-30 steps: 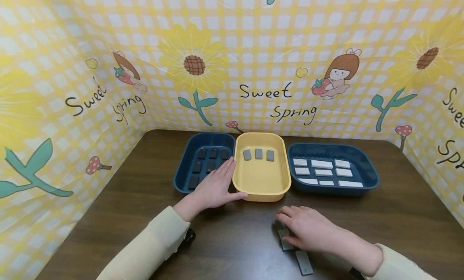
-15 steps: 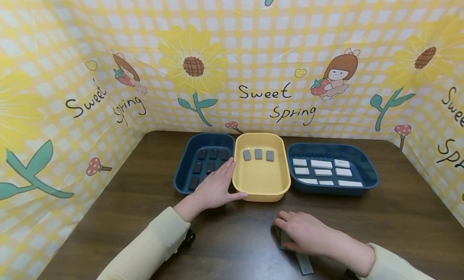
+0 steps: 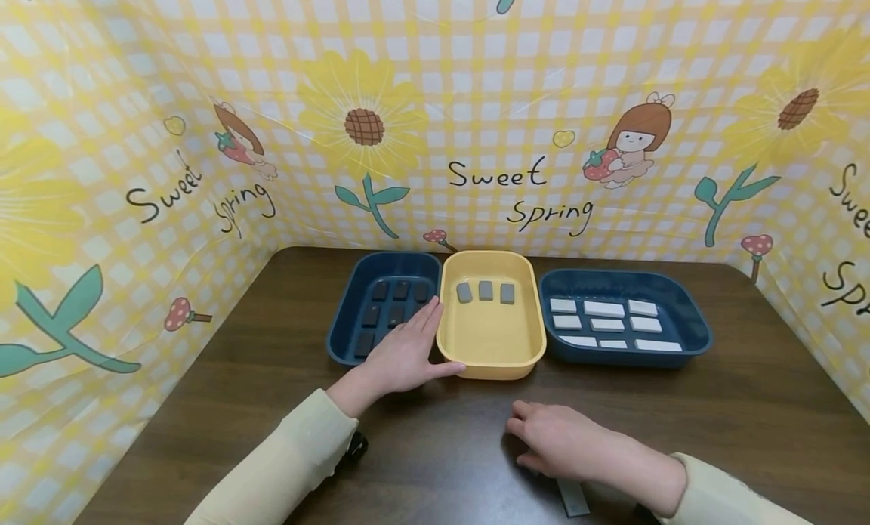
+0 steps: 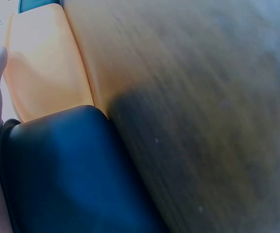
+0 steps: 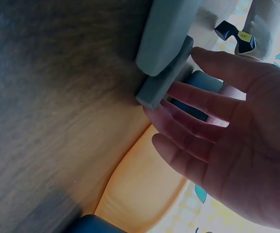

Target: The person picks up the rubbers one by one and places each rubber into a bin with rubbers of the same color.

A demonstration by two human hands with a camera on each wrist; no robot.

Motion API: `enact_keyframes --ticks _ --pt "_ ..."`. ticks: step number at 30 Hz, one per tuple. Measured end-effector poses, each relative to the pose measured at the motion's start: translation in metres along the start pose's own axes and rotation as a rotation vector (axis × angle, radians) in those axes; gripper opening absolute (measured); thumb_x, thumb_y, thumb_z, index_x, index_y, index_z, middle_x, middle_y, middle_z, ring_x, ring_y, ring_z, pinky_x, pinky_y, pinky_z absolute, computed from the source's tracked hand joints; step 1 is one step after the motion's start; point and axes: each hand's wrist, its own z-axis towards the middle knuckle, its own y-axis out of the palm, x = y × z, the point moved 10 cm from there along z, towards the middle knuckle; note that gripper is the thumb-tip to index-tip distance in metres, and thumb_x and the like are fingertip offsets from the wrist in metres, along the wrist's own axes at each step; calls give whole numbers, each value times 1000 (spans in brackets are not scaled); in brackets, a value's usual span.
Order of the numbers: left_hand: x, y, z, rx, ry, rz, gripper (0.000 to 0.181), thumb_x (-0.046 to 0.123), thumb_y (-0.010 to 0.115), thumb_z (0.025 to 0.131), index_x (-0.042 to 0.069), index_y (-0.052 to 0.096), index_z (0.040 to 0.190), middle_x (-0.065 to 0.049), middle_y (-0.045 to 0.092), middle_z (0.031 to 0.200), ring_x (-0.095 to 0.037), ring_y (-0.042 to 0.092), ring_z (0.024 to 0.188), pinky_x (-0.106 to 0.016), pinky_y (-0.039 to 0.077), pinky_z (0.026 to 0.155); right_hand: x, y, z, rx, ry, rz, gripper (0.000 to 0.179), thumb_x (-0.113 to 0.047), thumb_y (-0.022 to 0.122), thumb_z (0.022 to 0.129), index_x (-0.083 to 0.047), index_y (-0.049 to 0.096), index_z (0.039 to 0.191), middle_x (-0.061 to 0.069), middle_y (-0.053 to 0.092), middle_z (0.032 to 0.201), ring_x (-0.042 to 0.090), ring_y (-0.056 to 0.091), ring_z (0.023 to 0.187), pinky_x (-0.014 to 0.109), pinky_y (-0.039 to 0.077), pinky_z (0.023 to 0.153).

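My left hand (image 3: pixel 402 353) rests with straight fingers on the left rim of the yellow bin (image 3: pixel 491 336), its thumb along the front edge. Inside that bin, three small grey blocks (image 3: pixel 485 290) lie in a row at the back. On the table in front, my right hand (image 3: pixel 560 442) is lowered palm down. The right wrist view shows its thumb and fingertips pinching the ends of a flat grey block (image 5: pixel 165 80), which the hand hides from the head view. A second grey block (image 3: pixel 572 499) lies on the table beside it, partly under the hand.
A dark blue bin (image 3: pixel 343 336) with several black blocks (image 3: pixel 370 316) touches the yellow bin's left side. To its right stands a wider blue bin (image 3: pixel 686 340) holding several white blocks (image 3: pixel 603 309). A patterned yellow cloth (image 3: pixel 503 94) hangs behind the table.
The right hand has shifted slightly left and toward the body, covering the grey block that showed beneath it. The left hand has stayed on the bin.
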Motion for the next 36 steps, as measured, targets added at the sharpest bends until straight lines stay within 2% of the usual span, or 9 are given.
enact_keyframes --ticks 8,15,20,24,30,36 --pt "1 0 0 4 3 -2 116 87 39 76 9 7 157 -5 7 162 -20 16 146 -45 29 110 0 1 0 -4 -11 -14 14 -20 76 84 -15 67 92 -7 47 81 5 46 66 24 44 56" --pt "1 -1 1 0 6 3 116 86 40 76 9 7 156 -6 7 162 -20 16 145 -44 29 110 5 4 -6 -35 21 30 19 -23 78 82 -15 69 96 -8 50 83 3 46 66 24 45 57" --pt "1 -2 1 5 12 3 116 86 40 77 8 8 156 -7 8 162 -21 17 145 -45 30 110 9 1 -12 0 43 -24 26 -31 79 81 -14 68 98 -7 50 84 6 48 68 27 45 57" --pt "1 -1 0 -1 14 -6 115 85 42 77 7 9 156 -6 7 162 -21 17 145 -45 29 110 16 -1 -18 13 104 -75 34 -37 80 78 -13 67 97 -6 50 84 11 51 68 30 45 56" --pt "1 -1 0 3 11 -9 115 85 41 77 8 8 156 -5 7 162 -21 17 145 -45 29 110 30 3 -22 -41 211 -42 39 -37 83 75 -11 66 99 -3 52 86 11 52 69 34 49 61" --pt "1 0 0 3 11 -10 115 85 41 77 8 8 156 -6 7 162 -20 18 145 -44 30 110 30 5 -22 -62 196 -14 36 -32 83 75 -11 65 98 -3 54 86 9 52 69 35 50 63"
